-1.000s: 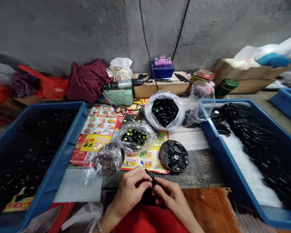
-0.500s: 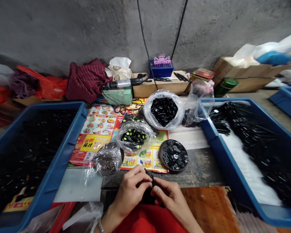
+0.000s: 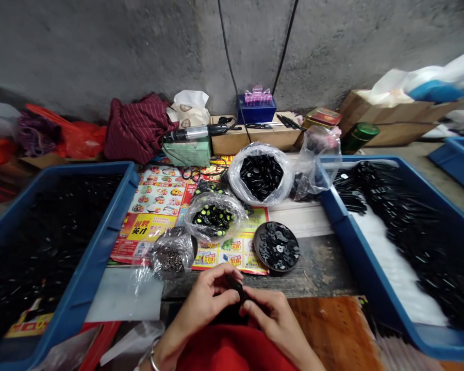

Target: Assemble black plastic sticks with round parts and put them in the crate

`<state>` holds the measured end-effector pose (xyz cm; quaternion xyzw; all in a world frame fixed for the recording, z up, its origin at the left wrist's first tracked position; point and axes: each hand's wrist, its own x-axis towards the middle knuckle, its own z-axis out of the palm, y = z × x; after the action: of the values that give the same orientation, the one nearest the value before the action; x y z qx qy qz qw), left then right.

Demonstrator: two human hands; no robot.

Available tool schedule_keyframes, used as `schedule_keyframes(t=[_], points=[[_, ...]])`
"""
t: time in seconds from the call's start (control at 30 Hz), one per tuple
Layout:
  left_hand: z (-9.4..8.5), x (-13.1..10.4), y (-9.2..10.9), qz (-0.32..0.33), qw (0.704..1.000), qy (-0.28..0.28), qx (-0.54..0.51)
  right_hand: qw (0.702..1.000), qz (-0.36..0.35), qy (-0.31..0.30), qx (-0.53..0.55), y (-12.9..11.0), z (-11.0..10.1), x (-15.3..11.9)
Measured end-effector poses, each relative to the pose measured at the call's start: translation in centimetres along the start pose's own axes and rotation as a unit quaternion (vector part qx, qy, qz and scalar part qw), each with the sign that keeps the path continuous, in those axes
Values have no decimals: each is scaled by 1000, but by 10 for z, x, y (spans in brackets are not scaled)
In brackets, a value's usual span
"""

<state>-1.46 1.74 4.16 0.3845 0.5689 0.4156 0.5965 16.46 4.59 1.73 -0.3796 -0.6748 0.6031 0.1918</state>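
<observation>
Head view. We see the left hand [image 3: 203, 304] and the right hand [image 3: 272, 317] meeting at the near edge of the desk [image 3: 325, 268], just in front of the round black dish [image 3: 277, 247]. Both hands are closed in a pinch on one small black part [image 3: 235, 287], which sits between their fingertips, nearer us than the dish and slightly to its left. What kind of part it is we cannot tell, since the fingers cover most of it.

The dish holds small black pieces. To the left of the dish we see a clear bag of small metal pieces [image 3: 172, 254], and behind that a bag of black pieces with yellow-green dots [image 3: 215, 214]. Directly behind the dish lies a larger clear bag of black pieces [image 3: 261, 175]. These bags rest on a printed flyer [image 3: 154, 206] that reaches under the dish's left side.

Far left of the dish stands a blue tray [image 3: 100, 247] filled with black parts; far right of it, a second blue tray [image 3: 342, 226] holds rows of black clips on a white lining.
</observation>
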Motion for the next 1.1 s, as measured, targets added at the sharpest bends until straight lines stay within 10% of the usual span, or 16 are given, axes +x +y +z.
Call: schedule_keyframes(t=[0.47,0.67,0.8,1.1], points=[[12,-1,0,6,995,51,80,999,-16,-10,-42,-2,-2,-1],[-5,-2,13,29,977,-27,211,999,4,-43,-15,-3,-10,1],[-13,-5,17,54,935,-148,318,981,52,-170,77,2,-17,1],[-10,-1,9,102,943,-133,289,974,85,-151,148,11,-18,0]])
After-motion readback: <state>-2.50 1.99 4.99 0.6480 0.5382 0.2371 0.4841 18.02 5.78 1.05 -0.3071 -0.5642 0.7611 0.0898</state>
